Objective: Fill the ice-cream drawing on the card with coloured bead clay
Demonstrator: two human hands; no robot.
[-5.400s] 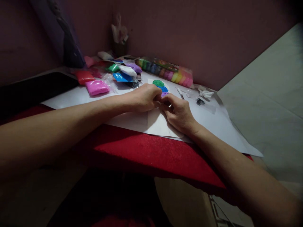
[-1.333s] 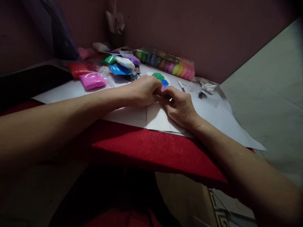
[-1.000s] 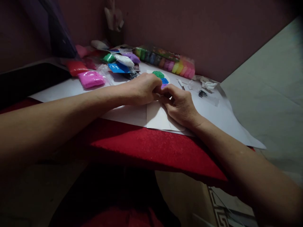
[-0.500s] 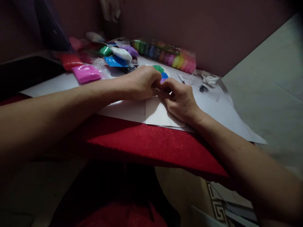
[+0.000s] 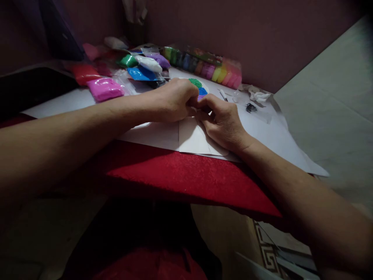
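Note:
My left hand (image 5: 180,100) and my right hand (image 5: 222,120) meet over a white sheet of paper or card (image 5: 192,136), their fingertips pinched close together. Whatever lies between the fingertips is hidden by the fingers. Just beyond them shows a textured green patch (image 5: 195,83), with a blue patch (image 5: 202,91) and a bit of purple beside it, looking like modelling clay on a pale round base. My right hand's lower edge rests on the white sheet. Both hands are closed.
Bags of coloured clay lie at the back left, among them a pink bag (image 5: 105,89) and a blue bag (image 5: 142,73). A long multicoloured clay pack (image 5: 204,69) lies along the wall. To the right are a white-handled tool (image 5: 223,95), a black lump (image 5: 251,107) and crumpled tissue (image 5: 258,95).
Both hands stay pinched together in nearly the same place, with only a slight shift of the fingers. The whole view has moved a little.

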